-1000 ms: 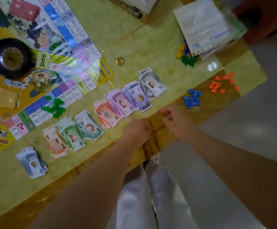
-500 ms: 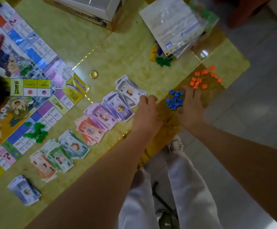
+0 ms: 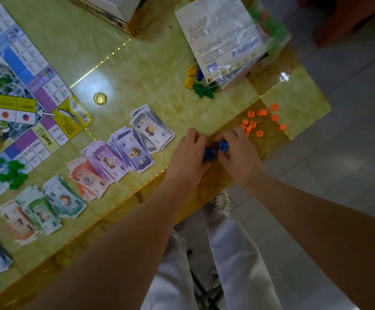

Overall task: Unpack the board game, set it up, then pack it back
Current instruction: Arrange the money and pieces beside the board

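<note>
Cupping the blue pieces [image 3: 211,152] on the tabletop [image 3: 159,74], left hand [image 3: 188,153] and right hand [image 3: 238,153] curl fingers round them; half a second earlier, the hands stood wider apart.

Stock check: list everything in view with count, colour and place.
game board: one, multicoloured, far left
coin: one, gold, beside board corner
play-money stacks: about eight, mixed colours, row along near edge
green pieces: one pile, green, on board
blue pieces: small pile, blue, between hands
orange pieces: about ten, orange, right corner
plastic bag: one, clear, printed sheet inside, top right
mixed pieces: small cluster, yellow, blue, green, beside plastic bag
box: one, white, top edge
left hand: curled over blue pieces
right hand: pinches blue pieces
</note>
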### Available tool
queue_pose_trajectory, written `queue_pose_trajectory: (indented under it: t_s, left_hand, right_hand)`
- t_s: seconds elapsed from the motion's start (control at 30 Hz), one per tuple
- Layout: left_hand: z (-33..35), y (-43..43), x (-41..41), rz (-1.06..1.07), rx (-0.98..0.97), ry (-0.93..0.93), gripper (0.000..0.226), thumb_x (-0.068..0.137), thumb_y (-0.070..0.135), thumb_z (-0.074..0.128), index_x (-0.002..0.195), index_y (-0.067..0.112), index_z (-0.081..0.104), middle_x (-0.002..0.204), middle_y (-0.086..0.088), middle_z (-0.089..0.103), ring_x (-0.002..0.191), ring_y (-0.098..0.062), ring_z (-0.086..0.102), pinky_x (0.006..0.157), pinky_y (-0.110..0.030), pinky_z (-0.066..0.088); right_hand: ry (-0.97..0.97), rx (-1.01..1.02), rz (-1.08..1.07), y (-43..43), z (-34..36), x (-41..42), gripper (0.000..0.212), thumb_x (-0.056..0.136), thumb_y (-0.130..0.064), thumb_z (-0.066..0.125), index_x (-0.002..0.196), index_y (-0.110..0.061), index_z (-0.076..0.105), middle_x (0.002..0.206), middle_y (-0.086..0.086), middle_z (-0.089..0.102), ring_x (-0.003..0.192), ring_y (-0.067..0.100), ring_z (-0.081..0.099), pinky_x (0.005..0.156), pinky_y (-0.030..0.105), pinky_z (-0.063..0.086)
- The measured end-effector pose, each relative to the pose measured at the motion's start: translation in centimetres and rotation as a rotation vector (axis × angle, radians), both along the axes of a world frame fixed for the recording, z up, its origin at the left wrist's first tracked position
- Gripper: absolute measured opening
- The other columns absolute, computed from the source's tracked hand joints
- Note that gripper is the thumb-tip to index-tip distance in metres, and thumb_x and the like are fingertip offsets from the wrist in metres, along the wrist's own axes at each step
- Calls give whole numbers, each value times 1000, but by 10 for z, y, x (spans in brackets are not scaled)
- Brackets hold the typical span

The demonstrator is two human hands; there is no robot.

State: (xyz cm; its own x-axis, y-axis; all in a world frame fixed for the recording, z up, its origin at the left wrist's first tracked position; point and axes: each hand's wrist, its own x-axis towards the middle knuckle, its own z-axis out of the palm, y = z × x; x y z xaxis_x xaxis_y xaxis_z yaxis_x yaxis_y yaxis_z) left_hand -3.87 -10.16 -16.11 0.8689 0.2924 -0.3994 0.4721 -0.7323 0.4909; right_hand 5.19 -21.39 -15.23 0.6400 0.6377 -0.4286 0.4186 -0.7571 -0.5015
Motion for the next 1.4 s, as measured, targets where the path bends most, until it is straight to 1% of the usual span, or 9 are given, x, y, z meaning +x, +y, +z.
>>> queue_pose_trajectory:
  t_s: [0.2, 0.43, 0.47, 0.57, 0.67, 0.87, 1.13, 1.3, 1.4]
  left_hand:
    - [5, 5, 4, 196, -61, -73, 29, 84, 5, 64, 111, 9, 55, 117, -9, 43, 90, -27, 55, 76, -37, 49]
    - [2, 8, -3, 532, -238, -131, 30, 79, 7, 64, 107, 17, 57, 106, 0, 48, 85, -12, 50, 63, -11, 36]
    - [2, 9, -4, 601, -292, -148, 29, 80, 9, 64, 106, 18, 57, 104, 0, 51, 82, -11, 51, 64, -12, 40]
    - [6, 11, -4, 826, -481, -187, 25, 75, 21, 65, 97, 30, 57, 93, -4, 60, 73, -23, 58, 64, -43, 55]
    - [8, 17, -3, 934, -583, -214, 22, 73, 19, 66, 91, 30, 58, 84, -1, 60, 73, -25, 59, 66, -49, 55]
    - [8, 17, 3, 1067, -766, -249, 19, 87, 1, 62, 97, 16, 58, 80, -4, 56, 67, -13, 54, 54, -21, 50]
    - [19, 21, 13, 1520, -1344, -231, 12, 90, 0, 43, 91, 9, 51, 65, -5, 56, 48, -10, 45, 40, -19, 36]
    - [26, 25, 18, 1531, -1489, -242, 14, 76, 9, 32, 79, 12, 46, 65, -7, 48, 50, -16, 39, 40, -20, 24]
    - [28, 27, 20, 1516, -1465, -213, 21, 88, 24, 36, 70, 14, 43, 60, -2, 42, 48, -14, 37, 39, -21, 19]
  right_hand:
    - [87, 123, -114, 8, -6, 8, 24, 84, -1, 59, 106, -12, 61, 108, -2, 45, 84, 7, 48, 73, 15, 39]
    - [495, 321, -653, 17, -2, 12, 17, 87, -1, 63, 99, -11, 62, 84, 1, 57, 71, 11, 61, 63, 18, 55]
    - [545, 348, -725, 20, 1, 13, 15, 88, -1, 62, 99, -10, 62, 86, 1, 58, 71, 9, 62, 61, 16, 54]
    - [642, 412, -863, 28, 6, 18, 12, 91, -2, 59, 95, -13, 61, 83, -1, 58, 65, 4, 60, 58, 17, 52]
    - [828, 509, -966, 36, 8, 22, 16, 91, 3, 52, 91, -11, 58, 74, 3, 52, 60, 9, 53, 55, 20, 48]
    - [964, 542, -1104, 46, 10, 28, 22, 87, 8, 40, 85, -9, 53, 80, 8, 53, 59, 13, 46, 51, 23, 41]
    - [1060, 531, -1153, 40, 13, 30, 19, 86, -7, 31, 75, -11, 47, 71, 7, 53, 56, 14, 41, 47, 23, 34]
    - [1022, 528, -1073, 41, 16, 30, 27, 88, -8, 29, 74, -9, 52, 72, 7, 55, 58, 14, 44, 52, 24, 36]
    - [931, 428, -993, 40, 13, 30, 27, 86, -4, 32, 73, -10, 54, 69, 4, 54, 55, 12, 44, 51, 24, 36]
